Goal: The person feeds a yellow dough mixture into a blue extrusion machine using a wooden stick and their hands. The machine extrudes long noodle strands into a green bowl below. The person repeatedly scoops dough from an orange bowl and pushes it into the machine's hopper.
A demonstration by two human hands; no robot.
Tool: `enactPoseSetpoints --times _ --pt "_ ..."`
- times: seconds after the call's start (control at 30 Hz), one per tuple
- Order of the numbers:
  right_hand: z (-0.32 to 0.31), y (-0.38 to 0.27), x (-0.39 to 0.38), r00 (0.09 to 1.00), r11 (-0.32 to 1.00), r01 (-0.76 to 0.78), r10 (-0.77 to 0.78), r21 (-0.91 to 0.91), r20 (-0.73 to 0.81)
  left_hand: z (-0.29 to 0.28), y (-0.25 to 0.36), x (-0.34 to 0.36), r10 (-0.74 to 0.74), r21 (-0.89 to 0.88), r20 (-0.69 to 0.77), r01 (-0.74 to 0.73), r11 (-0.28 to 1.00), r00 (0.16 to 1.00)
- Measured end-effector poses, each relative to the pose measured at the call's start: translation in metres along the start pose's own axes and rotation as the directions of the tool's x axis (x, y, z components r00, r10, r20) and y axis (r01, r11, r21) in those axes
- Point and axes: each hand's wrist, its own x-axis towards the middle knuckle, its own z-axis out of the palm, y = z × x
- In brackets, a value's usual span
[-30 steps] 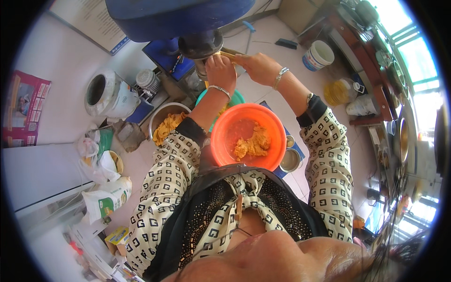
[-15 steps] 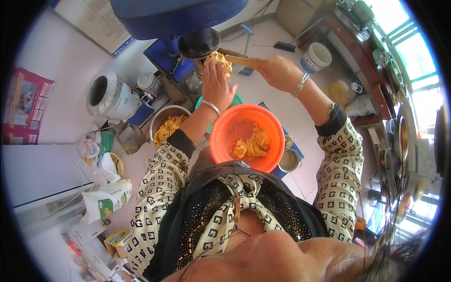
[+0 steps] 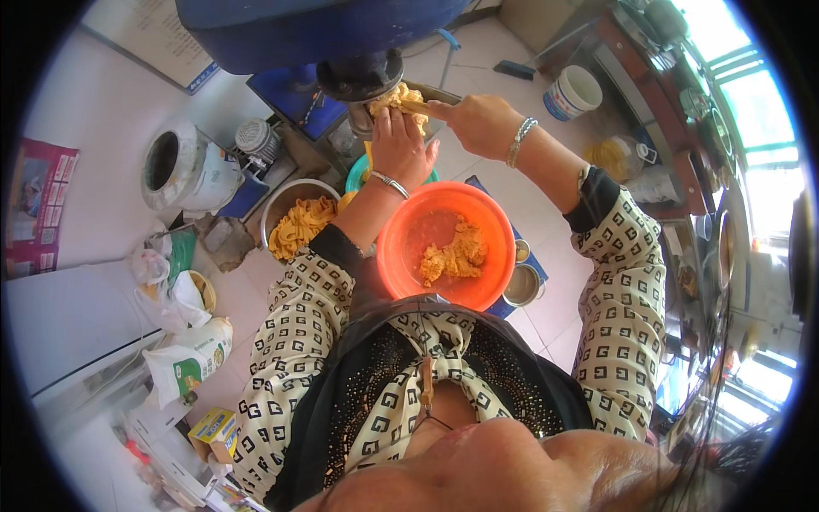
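Note:
Under the black metal fitting (image 3: 358, 81) of a blue machine (image 3: 316, 26), a crumbly yellow dough lump (image 3: 394, 101) sits at the opening. My left hand (image 3: 401, 145) presses on this lump with its fingers together. My right hand (image 3: 478, 124) grips a flat wooden stick (image 3: 422, 107) whose end meets the lump, just right of my left fingers. Below my hands, an orange bowl (image 3: 401, 256) holds more crumbly dough (image 3: 452, 256). A green basin (image 3: 358, 171) lies partly hidden behind it, and a steel bowl (image 3: 277, 213) of yellow strips is left of my left forearm.
A white metal drum (image 3: 179, 171) and small motor (image 3: 256, 145) stand at left, above bags (image 3: 188, 358). At right are a white bucket (image 3: 573, 94), an oil jug (image 3: 614, 155) and a shelved counter (image 3: 657, 102). Two small metal pots (image 3: 520, 282) sit beside the orange bowl.
The dough lump has come into sight under the fitting since a second ago. Over the last half second my right hand moved left with the stick, toward the lump and my left hand.

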Motion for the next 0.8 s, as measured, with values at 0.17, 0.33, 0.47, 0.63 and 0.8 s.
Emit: enactPoseSetpoints --times 0.17,0.33,0.47,0.63,0.8 --pt "0.005 0.001 0.011 0.998 0.999 -0.042 0.042 -0.003 0.043 0.012 -0.003 0.001 -0.01 -0.022 0.072 0.011 1.0 0.997" --pt "0.031 0.007 0.015 0.984 0.964 -0.15 0.166 0.221 -0.059 0.021 -0.004 0.007 0.014 -0.011 0.007 -0.014 1.0 1.0" --pt "0.015 0.005 0.01 0.981 0.96 -0.194 0.191 0.204 0.034 0.022 -0.02 0.011 0.049 0.075 0.054 -0.053 0.996 0.997" --pt "0.005 0.015 -0.018 0.961 0.946 -0.277 0.269 0.167 0.072 0.022 -0.018 0.007 0.01 0.039 0.011 -0.01 0.999 1.0" --pt "0.006 -0.001 0.002 0.946 0.916 -0.32 0.294 0.24 0.14 0.023 -0.006 0.003 -0.004 0.009 -0.118 0.005 1.0 0.993"
